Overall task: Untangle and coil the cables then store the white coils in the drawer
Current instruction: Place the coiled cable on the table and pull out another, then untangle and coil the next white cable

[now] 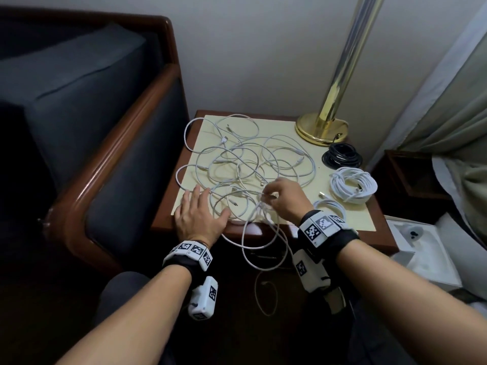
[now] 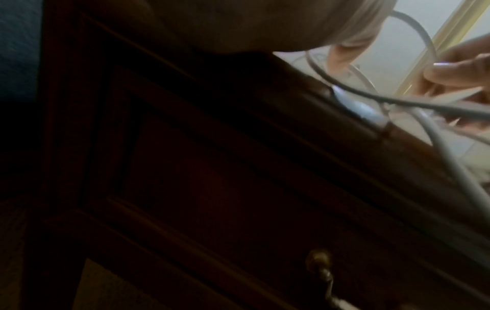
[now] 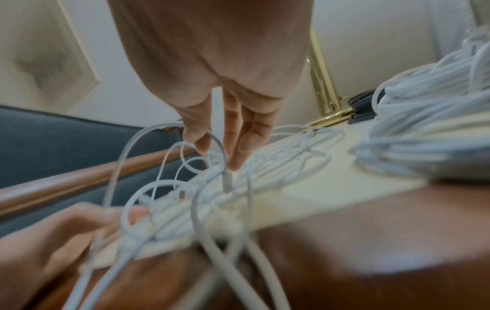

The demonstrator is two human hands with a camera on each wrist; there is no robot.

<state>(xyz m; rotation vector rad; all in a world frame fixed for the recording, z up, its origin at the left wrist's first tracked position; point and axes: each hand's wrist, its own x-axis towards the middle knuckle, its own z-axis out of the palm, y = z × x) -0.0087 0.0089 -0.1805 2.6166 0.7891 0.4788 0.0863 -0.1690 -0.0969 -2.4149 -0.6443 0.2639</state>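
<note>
Head view: the left hand lies flat, fingers spread, on the tangled white cables atop the nightstand. The right hand pinches one strand. Right wrist view: fingertips meet that cable above the pile.

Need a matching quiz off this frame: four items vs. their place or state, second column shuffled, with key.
Items:
1. left hand
2. right hand
3. black coil
4. big white coil

States:
A. beside the brass lamp base
B. pinches a strand of the loose white cables
C. rests flat on the cables, table's front edge
D. wound, at the table's right edge

Pairs: 1-C, 2-B, 3-A, 4-D
</note>
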